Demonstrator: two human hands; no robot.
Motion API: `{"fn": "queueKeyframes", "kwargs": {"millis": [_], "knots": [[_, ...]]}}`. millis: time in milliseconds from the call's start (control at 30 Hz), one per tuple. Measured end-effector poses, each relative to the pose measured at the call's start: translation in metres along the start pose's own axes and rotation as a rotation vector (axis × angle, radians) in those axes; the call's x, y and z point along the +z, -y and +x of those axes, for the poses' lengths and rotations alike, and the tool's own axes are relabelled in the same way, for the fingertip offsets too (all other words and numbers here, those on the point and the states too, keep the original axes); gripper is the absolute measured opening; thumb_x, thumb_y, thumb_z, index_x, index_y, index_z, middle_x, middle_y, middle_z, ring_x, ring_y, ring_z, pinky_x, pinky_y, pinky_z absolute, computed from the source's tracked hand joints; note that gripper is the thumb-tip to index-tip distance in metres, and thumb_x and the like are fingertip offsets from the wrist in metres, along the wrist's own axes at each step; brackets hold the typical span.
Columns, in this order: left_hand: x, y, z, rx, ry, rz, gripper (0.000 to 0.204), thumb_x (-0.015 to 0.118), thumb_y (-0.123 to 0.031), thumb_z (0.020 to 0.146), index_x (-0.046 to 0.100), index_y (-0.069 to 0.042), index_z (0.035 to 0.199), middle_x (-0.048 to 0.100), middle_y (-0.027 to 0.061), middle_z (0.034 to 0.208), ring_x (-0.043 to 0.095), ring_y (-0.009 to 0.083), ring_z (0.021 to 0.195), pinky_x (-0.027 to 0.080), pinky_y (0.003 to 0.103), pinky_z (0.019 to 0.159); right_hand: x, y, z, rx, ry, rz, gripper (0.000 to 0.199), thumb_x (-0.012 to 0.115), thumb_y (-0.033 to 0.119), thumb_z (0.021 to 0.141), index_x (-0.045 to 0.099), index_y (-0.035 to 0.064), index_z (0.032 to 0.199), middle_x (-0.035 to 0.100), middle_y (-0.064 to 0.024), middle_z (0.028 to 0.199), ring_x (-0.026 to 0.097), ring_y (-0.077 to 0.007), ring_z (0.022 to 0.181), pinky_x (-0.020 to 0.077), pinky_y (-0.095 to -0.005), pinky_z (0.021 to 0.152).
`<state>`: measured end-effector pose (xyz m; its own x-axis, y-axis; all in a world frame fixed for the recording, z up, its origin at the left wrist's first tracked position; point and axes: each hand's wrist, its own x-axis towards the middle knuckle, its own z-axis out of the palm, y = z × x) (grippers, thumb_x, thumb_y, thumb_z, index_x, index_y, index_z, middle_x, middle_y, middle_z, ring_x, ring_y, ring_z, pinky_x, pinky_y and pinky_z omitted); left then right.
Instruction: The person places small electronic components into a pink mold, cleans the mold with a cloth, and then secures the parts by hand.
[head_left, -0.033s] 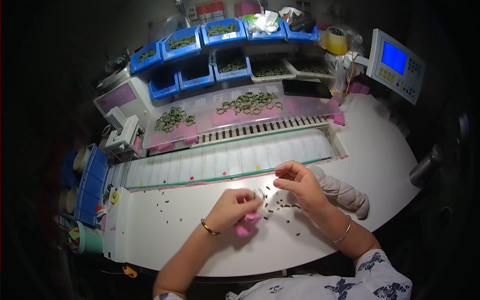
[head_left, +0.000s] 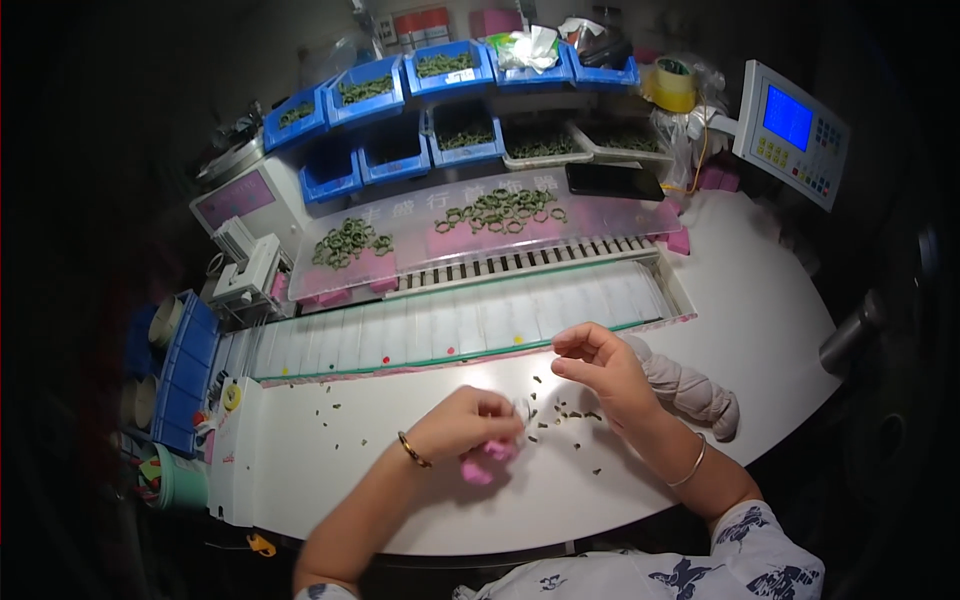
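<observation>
My left hand (head_left: 468, 424) rests on the white table (head_left: 330, 470), its fingers curled around a small pink object (head_left: 488, 466) that sticks out below the knuckles. A gold bangle sits on that wrist. My right hand (head_left: 600, 366) hovers just to the right with thumb and fingertips pinched together. Whether something tiny sits between them is too small to tell. Several small dark green pieces (head_left: 562, 412) lie scattered on the table between and below both hands. My right forearm lies against a rolled grey cloth (head_left: 695, 392).
Behind the hands runs a white slatted conveyor (head_left: 460, 325). A clear sloped panel (head_left: 420, 262) carries heaps of green rings (head_left: 498, 210). Blue bins (head_left: 440, 66) line the back. A control box with a blue screen (head_left: 792, 128) stands at right, a yellow tape roll (head_left: 672, 86) beside it.
</observation>
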<state>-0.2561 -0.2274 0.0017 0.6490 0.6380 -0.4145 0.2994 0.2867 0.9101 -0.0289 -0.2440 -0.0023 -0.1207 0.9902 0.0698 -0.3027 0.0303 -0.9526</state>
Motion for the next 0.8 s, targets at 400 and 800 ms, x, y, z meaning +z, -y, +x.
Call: {"fn": "queueKeyframes", "kwargs": {"millis": [400, 800], "knots": [[-0.063, -0.104, 0.054, 0.502, -0.411, -0.227, 0.038, 0.067, -0.035, 0.090, 0.065, 0.000, 0.104, 0.066, 0.0093, 0.080, 0.056, 0.0120, 0.059, 0.052, 0.028, 0.054, -0.005, 0.022, -0.030, -0.312, 0.094, -0.517, 0.019, 0.067, 0.006, 0.086, 0.066, 0.0057, 0.105, 0.064, -0.0028, 0.103, 0.059, -0.0094, 0.091, 0.0449, -0.0233, 0.074], [0.061, -0.011, 0.050, 0.236, -0.300, -0.688, 0.048, 0.055, -0.042, 0.098, 0.060, 0.002, 0.117, 0.064, 0.0059, 0.096, 0.061, 0.0129, 0.084, 0.050, 0.027, 0.075, 0.002, -0.002, -0.046, -0.758, 0.190, -1.088, 0.038, 0.071, -0.001, 0.070, 0.064, 0.0053, 0.108, 0.064, -0.0108, 0.106, 0.057, -0.0327, 0.104, 0.0500, -0.0393, 0.084]]}}
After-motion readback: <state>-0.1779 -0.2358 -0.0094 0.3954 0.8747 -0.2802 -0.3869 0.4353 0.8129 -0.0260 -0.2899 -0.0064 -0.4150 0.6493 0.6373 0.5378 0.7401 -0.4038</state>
